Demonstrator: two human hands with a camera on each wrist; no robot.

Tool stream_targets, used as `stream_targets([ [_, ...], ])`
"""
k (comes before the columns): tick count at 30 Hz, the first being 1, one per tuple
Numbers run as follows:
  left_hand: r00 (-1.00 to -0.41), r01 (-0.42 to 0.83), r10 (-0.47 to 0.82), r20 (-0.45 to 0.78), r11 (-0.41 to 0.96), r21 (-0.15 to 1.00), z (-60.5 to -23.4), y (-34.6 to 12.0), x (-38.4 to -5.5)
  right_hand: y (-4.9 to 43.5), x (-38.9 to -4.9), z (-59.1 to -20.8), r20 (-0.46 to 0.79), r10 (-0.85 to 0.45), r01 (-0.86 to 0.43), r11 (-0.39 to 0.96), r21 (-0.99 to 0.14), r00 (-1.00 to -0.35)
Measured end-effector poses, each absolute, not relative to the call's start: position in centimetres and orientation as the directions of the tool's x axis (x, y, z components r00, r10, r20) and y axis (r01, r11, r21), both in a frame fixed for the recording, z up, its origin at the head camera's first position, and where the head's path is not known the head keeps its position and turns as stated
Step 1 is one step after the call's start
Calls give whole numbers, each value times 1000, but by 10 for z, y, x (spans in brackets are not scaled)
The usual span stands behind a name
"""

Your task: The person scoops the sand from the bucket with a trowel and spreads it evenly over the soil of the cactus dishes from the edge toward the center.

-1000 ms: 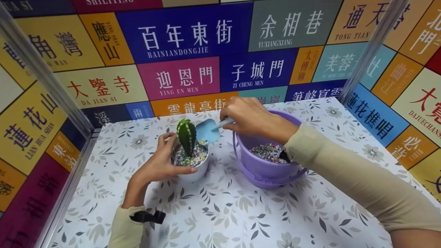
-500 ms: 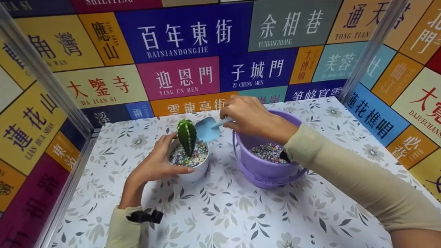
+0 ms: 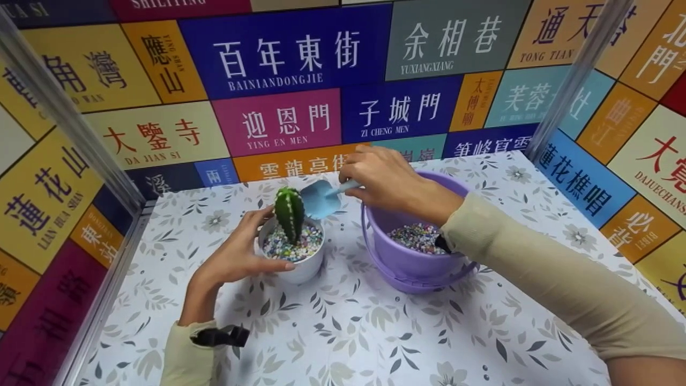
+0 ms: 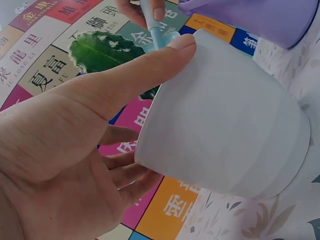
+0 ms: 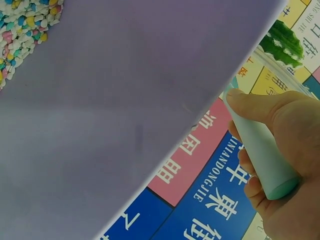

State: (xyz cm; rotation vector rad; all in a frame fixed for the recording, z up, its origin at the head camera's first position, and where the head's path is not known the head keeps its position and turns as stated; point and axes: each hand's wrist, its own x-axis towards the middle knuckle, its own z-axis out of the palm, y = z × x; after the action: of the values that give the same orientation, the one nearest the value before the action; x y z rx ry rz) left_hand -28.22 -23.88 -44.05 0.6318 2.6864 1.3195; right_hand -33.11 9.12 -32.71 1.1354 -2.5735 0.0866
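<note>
A white flowerpot (image 3: pixel 303 269) stands on the table, filled with multicoloured pebbles (image 3: pixel 305 241) around an upright green cactus (image 3: pixel 289 213). My left hand (image 3: pixel 233 252) holds the pot from its left side. Its thumb lies across the near rim, while the fingers pass round the far left side, partly hidden. In my right hand (image 3: pixel 383 179) is a small light-blue trowel (image 3: pixel 323 199), gripped by the handle (image 5: pixel 262 150). The trowel's blade hangs just right of the cactus, above the pot's back rim, and no pebbles show on it.
Right of the pot stands a purple bucket (image 3: pixel 423 273) with more coloured pebbles (image 3: pixel 415 237) inside; my right forearm crosses over it. A white floral cloth covers the table (image 3: pixel 332 327). Behind it rises a wall panel (image 3: pixel 289 48) of coloured signs, with metal posts (image 3: pixel 576 80) at the corners.
My left hand has slid a little left along the pot, baring more of the left rim. The trowel has shifted slightly left, its blade lifting away from the pebbles in the pot.
</note>
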Motion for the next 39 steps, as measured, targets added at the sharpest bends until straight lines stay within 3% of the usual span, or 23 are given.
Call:
stream_targets([
  [8,-892,371,422,160,481,794,-442,-243,-284,92,-331,-326,295,-725,-740,668,82,-622],
  [20,-890,363,431,147,477,800,-440,-244,-284,97,-329,-322,302,-736,-757,651,66,-606],
  [39,-866,346,491,92,458,818,-440,-248,-281,124,-310,-305,150,-642,-653,757,-35,-752],
])
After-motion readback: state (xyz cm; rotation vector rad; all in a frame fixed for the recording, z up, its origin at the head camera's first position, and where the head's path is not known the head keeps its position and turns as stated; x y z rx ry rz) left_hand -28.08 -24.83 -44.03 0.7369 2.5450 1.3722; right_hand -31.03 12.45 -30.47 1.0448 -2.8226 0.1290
